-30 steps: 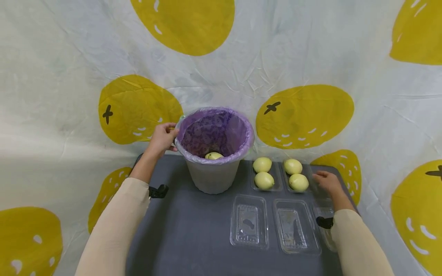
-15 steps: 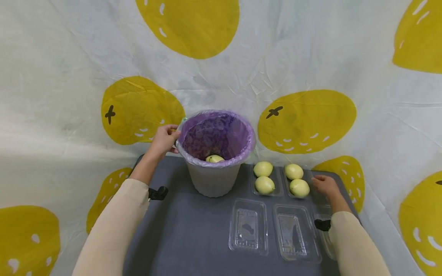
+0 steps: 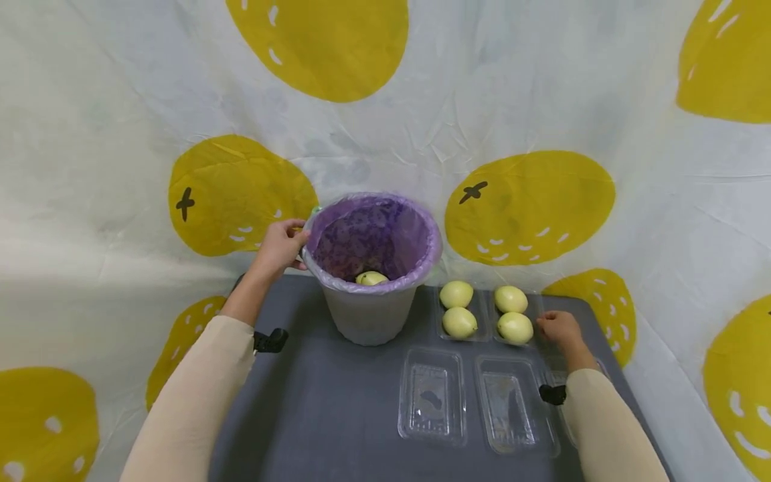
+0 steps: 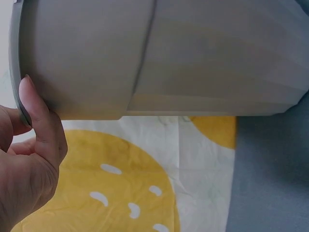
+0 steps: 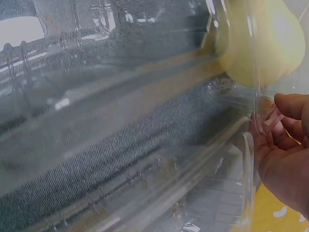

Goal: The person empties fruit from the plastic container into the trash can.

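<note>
Two grips are noted: left fingers point(image 4: 43, 128) curl round the bin's point(image 3: 370, 314) rim; right fingers point(image 5: 292, 104) pinch a clear tray's point(image 5: 256, 92) edge.

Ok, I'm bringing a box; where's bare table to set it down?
The grey table is bare at near left, in front of the bin and left of the clear trays. Its right side is crowded with trays, yellow fruit and the right hand.

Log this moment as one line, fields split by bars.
Left hand: grips bin rim | Right hand: pinches clear tray edge | Bin: purple liner, yellow fruit inside | Two fruit trays: two yellow fruits each
</note>
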A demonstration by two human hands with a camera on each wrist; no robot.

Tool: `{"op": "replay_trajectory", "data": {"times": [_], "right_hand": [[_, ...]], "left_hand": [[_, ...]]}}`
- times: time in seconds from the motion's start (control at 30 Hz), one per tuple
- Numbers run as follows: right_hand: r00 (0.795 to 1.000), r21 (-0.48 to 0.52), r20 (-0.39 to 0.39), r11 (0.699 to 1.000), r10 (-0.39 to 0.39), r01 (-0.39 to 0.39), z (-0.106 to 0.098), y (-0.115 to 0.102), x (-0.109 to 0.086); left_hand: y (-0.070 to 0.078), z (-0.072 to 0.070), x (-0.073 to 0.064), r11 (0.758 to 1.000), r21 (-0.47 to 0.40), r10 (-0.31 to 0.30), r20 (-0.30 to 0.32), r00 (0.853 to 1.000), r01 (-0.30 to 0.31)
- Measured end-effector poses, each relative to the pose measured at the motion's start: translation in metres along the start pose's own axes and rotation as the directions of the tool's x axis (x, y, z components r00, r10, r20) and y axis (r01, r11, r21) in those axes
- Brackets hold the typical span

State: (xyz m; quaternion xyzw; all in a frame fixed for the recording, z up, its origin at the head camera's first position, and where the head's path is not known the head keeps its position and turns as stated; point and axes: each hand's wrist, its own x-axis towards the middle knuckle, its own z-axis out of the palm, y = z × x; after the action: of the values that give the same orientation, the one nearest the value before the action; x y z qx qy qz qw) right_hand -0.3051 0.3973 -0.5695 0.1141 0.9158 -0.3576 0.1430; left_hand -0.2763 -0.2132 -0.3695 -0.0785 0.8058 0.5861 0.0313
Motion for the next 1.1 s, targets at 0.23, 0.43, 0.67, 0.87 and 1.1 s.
{"op": "replay_trajectory", "data": {"times": [0.23,0.43,0.67,0.87,1.1], "right_hand": [[0.999,0.116,-0.029,0.993,0.031,-0.027,0.002,0.0,-0.002],[0.997,0.244,-0.039,0.968,0.062,-0.051,-0.002,0.002,-0.008],[0.998,0.264,-0.043,0.964,0.035,-0.022,-0.012,0.002,-0.015],[1.0,0.312,-0.03,0.95,0.003,0.006,-0.022,0.002,-0.02],[1.0,0.326,-0.009,0.945,-0.011,0.013,-0.028,-0.006,-0.029]], "left_hand": [[0.0,-0.001,0.0,1.0,0.001,-0.009,-0.004,1.0,0.009],[0.0,0.001,0.0,1.0,0.004,-0.008,0.002,1.0,0.008],[-0.001,0.001,0.0,1.0,-0.002,-0.009,-0.003,1.0,0.009],[-0.001,0.001,-0.001,1.0,0.0,-0.007,-0.005,1.0,0.007],[-0.001,0.0,-0.002,1.0,-0.007,0.002,-0.002,1.0,-0.002]]}}
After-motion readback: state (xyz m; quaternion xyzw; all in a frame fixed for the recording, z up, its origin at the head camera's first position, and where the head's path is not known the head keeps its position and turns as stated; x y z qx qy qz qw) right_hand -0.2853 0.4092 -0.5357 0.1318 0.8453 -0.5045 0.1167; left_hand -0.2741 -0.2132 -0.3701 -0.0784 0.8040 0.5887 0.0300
